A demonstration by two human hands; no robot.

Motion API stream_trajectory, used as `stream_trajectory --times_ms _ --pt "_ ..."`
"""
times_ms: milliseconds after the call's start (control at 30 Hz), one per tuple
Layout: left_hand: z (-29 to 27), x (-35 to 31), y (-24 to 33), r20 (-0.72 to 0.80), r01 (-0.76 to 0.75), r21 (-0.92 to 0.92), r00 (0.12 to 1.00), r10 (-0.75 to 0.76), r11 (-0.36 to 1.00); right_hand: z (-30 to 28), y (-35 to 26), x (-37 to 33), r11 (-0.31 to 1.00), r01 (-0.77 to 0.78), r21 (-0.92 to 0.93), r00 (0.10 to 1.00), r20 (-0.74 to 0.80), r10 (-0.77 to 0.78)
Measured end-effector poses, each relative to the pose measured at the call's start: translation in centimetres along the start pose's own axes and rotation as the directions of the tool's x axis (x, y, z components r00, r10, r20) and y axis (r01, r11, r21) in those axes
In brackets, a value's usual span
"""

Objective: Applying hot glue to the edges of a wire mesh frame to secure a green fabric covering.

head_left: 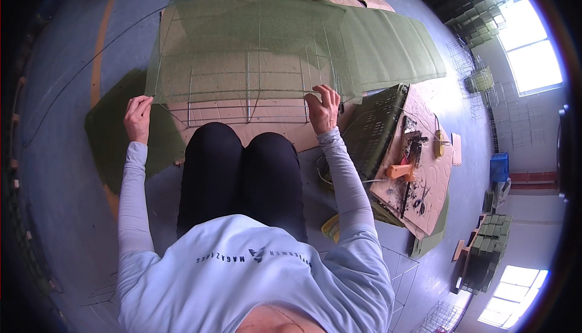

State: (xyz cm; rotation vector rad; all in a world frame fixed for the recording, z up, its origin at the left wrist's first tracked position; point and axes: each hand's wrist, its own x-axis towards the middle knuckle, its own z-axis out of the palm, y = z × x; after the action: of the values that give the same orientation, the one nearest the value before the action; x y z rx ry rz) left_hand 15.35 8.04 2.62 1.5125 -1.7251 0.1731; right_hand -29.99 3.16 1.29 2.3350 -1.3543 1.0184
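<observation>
A sheer green mesh sheet [209, 36] is spread over a metal wire frame [248, 90], which lies on cardboard [273, 131] in front of my knees. At the sheet's near left corner, my left hand [138, 118] is closed in a pinch on the mesh. Farther right, my right hand [324, 110] has its fingers curled and pressed on the sheet's near edge, above the frame's right side. The near bars of the frame stick out beyond the mesh, uncovered. Through the cloth its other wires show faintly.
More green mesh [394, 45] lies to the far right. Beside my right arm, a green plastic crate [379, 133] carries cardboard with an orange-handled glue gun [400, 170], scissors [419, 202] and a yellow power strip [439, 144]. Dark green mesh [124, 133] lies left. Green stacks [488, 245] stand right.
</observation>
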Motion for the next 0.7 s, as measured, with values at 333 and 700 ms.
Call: stream_trajectory --times_ms 333,700 --pt "0.0 -0.5 -0.2 0.004 -0.070 0.040 0.998 0.070 0.997 -1.0 -0.4 -0.4 0.996 -0.067 0.056 0.998 0.001 0.067" --pt "0.1 -0.8 -0.5 -0.008 -0.124 0.065 0.992 0.125 0.990 -1.5 2.4 -2.5 0.953 -0.291 -0.083 0.954 0.056 0.296"
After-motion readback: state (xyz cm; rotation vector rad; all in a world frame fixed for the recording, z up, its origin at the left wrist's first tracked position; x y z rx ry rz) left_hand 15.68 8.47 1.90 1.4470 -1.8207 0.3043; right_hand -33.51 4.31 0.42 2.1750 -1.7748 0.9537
